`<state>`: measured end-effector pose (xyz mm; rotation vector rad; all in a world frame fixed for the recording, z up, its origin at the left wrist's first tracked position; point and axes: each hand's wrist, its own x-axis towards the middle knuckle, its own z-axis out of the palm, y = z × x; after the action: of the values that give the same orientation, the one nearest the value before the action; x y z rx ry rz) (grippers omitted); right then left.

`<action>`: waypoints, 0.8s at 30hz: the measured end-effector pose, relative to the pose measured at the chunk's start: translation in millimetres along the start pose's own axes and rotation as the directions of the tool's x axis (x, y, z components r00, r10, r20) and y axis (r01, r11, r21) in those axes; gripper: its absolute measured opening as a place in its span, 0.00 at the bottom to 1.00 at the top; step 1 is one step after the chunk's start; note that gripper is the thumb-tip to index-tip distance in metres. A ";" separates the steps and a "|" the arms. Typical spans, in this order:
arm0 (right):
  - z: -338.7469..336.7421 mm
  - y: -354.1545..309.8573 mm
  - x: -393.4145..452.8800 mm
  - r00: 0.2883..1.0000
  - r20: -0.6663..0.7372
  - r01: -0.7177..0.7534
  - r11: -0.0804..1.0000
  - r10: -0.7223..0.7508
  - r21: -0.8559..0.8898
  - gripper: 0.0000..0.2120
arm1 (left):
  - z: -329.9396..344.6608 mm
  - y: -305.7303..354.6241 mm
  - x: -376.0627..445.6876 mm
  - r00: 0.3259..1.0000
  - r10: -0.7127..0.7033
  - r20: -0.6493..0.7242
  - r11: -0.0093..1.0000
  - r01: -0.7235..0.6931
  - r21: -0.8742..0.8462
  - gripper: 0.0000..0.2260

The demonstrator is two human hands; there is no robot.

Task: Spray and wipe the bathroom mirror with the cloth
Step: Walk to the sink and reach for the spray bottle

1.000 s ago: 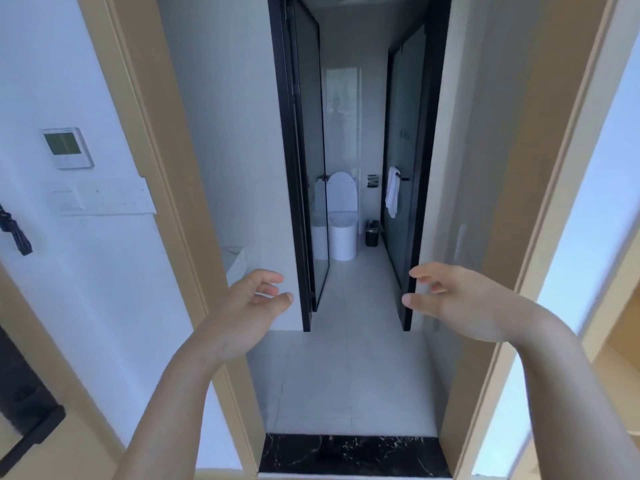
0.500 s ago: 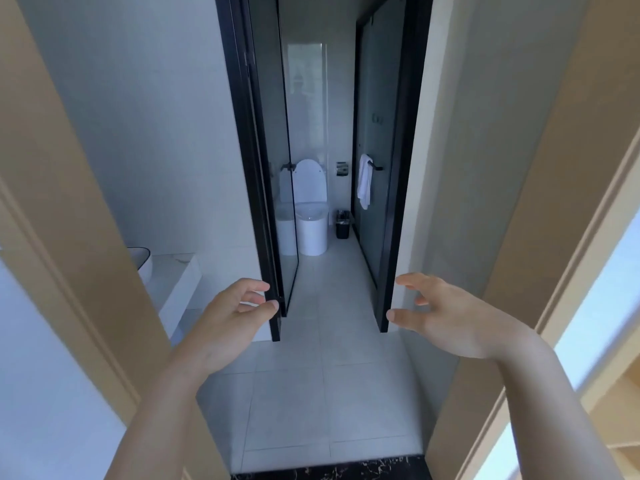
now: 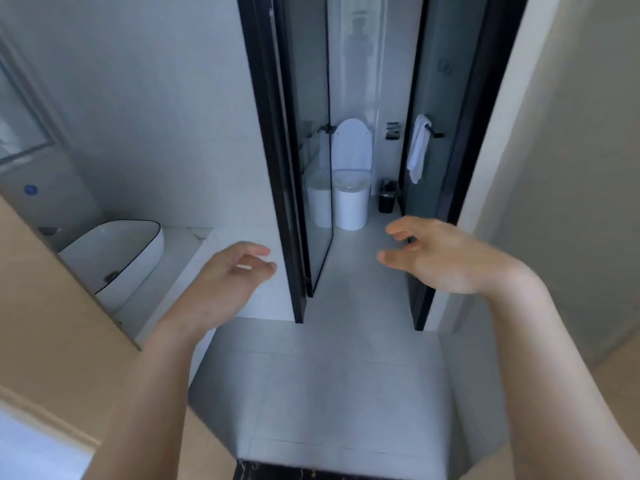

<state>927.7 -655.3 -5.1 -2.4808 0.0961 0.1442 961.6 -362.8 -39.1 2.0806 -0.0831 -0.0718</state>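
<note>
The pale tiled floor (image 3: 322, 393) fills the lower middle of the frame and runs up toward a narrow room at the top middle. Black-framed glass doors (image 3: 294, 150) stand on both sides of that opening. A tan door frame (image 3: 52, 323) cuts across the lower left. Two bare arms reach in from the bottom.

At the upper left edge, a corner of the mirror (image 3: 17, 126) shows on the wall, blurry. No cloth for wiping and no spray bottle can be made out.

Below the mirror, at middle left, a white sink bowl (image 3: 114, 258) with a thin black rim sits on a white surface (image 3: 187, 244).

A white toilet (image 3: 350, 181) stands far back in the middle, lid up. A white towel (image 3: 418, 147) hangs on a bar to its right. A small black bin (image 3: 387, 197) sits on the floor between them.

The left hand (image 3: 225, 282) floats in the air near the surface's end, fingers loosely bent, holding nothing. The right hand (image 3: 440, 254) floats at middle right, fingers spread and loosely bent, holding nothing too.
</note>
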 end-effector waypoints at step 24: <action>12.3 -48.8 386.7 0.985 0.172 0.002 1.000 -0.006 0.020 0.27 | -35.9 -49.2 367.1 0.990 -0.133 0.037 0.965 0.121 0.231 0.14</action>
<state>1315.2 -622.2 -34.5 -2.4377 0.0193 0.3527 1331.8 -340.3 -70.6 2.3131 0.0120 -0.2036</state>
